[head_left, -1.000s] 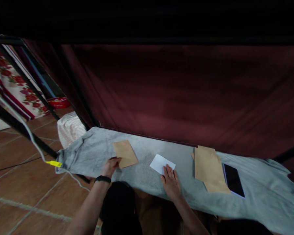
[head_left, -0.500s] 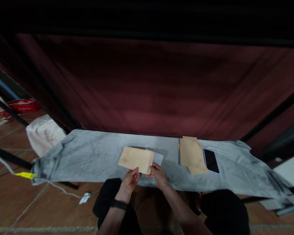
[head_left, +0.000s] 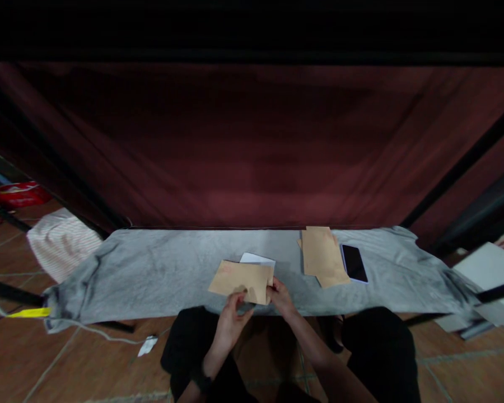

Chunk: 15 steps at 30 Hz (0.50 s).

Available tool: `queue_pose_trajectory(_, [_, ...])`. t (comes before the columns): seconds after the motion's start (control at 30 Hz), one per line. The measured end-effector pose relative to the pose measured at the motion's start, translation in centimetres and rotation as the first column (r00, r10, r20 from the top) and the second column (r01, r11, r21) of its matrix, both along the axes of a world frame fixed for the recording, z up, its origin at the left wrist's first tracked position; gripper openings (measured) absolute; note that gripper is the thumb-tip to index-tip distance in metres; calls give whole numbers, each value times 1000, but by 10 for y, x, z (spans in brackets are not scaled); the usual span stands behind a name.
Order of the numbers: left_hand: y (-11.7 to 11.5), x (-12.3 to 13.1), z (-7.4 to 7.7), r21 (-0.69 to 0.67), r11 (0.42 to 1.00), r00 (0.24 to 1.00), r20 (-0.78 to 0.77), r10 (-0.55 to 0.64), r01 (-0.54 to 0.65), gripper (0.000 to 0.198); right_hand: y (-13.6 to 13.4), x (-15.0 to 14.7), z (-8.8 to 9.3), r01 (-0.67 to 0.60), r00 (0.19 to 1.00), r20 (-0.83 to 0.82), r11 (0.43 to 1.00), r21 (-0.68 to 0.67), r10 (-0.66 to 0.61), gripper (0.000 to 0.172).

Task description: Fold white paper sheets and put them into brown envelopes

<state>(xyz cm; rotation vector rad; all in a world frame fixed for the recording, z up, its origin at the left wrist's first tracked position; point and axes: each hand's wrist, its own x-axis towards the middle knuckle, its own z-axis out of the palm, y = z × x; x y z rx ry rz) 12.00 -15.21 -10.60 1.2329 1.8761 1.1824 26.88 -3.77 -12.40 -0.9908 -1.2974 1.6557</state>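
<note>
A tan paper envelope (head_left: 237,275) lies tilted over the front half of the grey cloth, its right end gripped between the fingers of my right hand (head_left: 280,296). Under and behind it a white sheet (head_left: 254,258) sticks out. My left hand (head_left: 232,322) is at the envelope's front edge, thumb and fingers apart, fingertips near or on the paper. To the right lies a stack of tan envelopes (head_left: 324,257), with a dark-screened phone (head_left: 354,263) beside it.
Grey cloth (head_left: 159,274) covers the low bench. A dark red panel (head_left: 252,151) rises behind it. At the left are a striped cloth (head_left: 63,243), a yellow tag (head_left: 29,313) and a cable; white boards (head_left: 487,274) stand at the right.
My left hand has opened, its thumb now away from the envelope. The envelope has shifted over the white sheet, which shows more behind it. The camera view has shifted slightly.
</note>
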Motion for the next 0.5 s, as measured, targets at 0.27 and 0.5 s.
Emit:
queue_pose_trajectory(0.27, [45, -32, 33, -276, 847, 399, -787, -471, 454, 124, -6, 25, 12, -195, 981, 0, 980, 34, 195, 37])
queue_pose_trajectory(0.5, [53, -29, 50, -280, 788, 353, -777, -521, 548, 107, 0, 47, 2, -223, 947, 262, 967, 125, 184, 44])
